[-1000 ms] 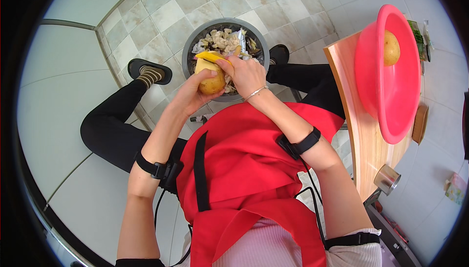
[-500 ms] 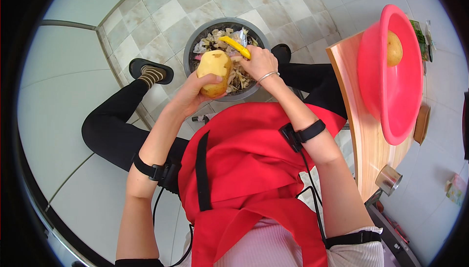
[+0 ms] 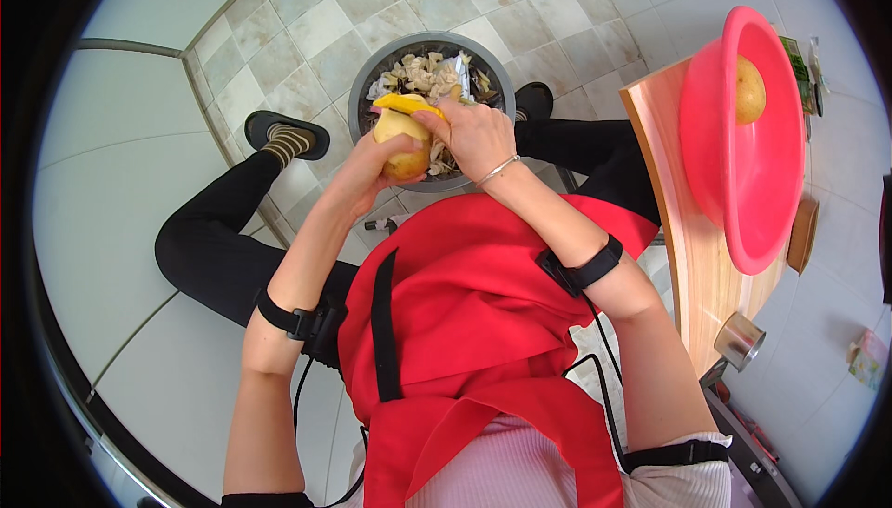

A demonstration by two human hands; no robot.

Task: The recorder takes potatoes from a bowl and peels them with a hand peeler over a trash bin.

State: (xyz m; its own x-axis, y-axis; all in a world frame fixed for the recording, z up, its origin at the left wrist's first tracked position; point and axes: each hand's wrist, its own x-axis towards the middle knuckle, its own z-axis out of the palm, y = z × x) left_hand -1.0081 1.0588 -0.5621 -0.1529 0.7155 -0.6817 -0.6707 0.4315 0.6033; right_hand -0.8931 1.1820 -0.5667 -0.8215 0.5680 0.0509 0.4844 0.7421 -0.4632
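While the potato (image 3: 405, 144) sat over the grey bin (image 3: 362, 90), my left hand (image 3: 364, 173) was closed around its lower side from below, fingers wrapped and mostly hidden behind it. My right hand (image 3: 476, 134) was curled shut on the yellow peeler (image 3: 407, 103), which lay across the top of the potato; I could not make out the blade, since the handle and my thumb covered it. The upper part of the potato looked pale and bare, though its far side was out of sight. The bin stood on the tiled floor (image 3: 325, 25) between my feet, holding a heap of pale peelings (image 3: 423, 73) with something shiny among them that I could not identify. My left foot in a striped sock and dark sandal (image 3: 283, 136) rested just beside the bin; the right shoe (image 3: 533, 99) was partly cut off by my leg. To my right, on the wooden counter (image 3: 678, 229), stood a pink basin (image 3: 743, 155) with another potato (image 3: 749, 90) half hidden behind its rim, and a small metal cup (image 3: 739, 341) near the counter's edge.
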